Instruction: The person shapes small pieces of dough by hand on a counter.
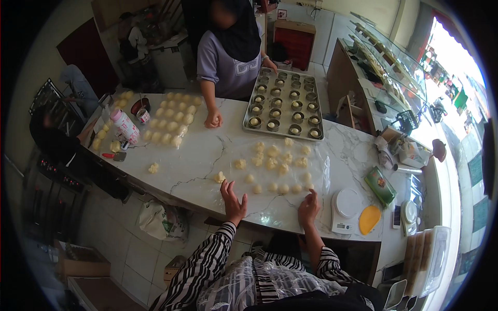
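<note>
My left hand (233,203) is open over the near part of the marble-patterned counter, fingers spread. Its fingertips are at a rough lump of dough (220,177), and I cannot tell whether they press on it. Farther right, my right hand (309,209) is also open, its fingertips close to the last of a row of smooth dough balls (283,189) on a clear plastic sheet (325,173). Behind that row lie several uneven dough pieces (271,163). Another small lump (153,167) sits alone to the left.
Across the counter stands a co-worker (231,62), one hand on a metal tray (318,137) of ring moulds holding dough balls. More balls (168,124), a pink bottle (124,127) and a scraper (118,156) are at left. A white scale (346,205) and yellow scraper (369,220) are at right.
</note>
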A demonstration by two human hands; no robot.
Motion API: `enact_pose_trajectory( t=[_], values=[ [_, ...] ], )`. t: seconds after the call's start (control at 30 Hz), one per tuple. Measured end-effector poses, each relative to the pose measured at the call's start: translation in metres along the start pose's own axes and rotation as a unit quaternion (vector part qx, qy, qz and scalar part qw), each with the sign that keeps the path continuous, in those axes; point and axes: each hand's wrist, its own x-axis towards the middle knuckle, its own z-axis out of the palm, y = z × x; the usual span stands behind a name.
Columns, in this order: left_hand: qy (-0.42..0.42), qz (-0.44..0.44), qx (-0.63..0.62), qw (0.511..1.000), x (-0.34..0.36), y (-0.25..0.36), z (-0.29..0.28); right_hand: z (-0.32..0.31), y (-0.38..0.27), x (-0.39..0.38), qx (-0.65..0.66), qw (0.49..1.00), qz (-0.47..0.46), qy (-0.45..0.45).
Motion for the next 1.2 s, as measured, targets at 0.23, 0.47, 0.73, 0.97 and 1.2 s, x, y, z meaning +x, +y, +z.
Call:
enact_pose_trajectory(
  t=[0.23,0.47,0.73,0.97,1.2],
  values=[
    [0.0,-0.009,0.004,1.0,-0.002,-0.004,-0.006,0.004,-0.015,-0.043,0.024,0.993,-0.09,-0.066],
    [-0.015,-0.009,0.014,1.0,0.0,-0.004,-0.002,0.01,-0.011,-0.014,-0.023,0.999,-0.009,-0.037],
    [-0.024,-0.013,0.019,0.999,0.0,-0.004,-0.005,-0.046,-0.018,-0.012,-0.02,0.963,-0.146,-0.226],
    [-0.027,0.008,0.023,0.999,0.0,0.0,-0.008,-0.056,-0.019,-0.002,-0.159,0.896,-0.163,-0.38],
    [-0.018,0.023,0.022,0.999,0.006,0.002,0.0,-0.044,-0.039,0.0,-0.147,0.964,-0.031,-0.218]
  ],
)
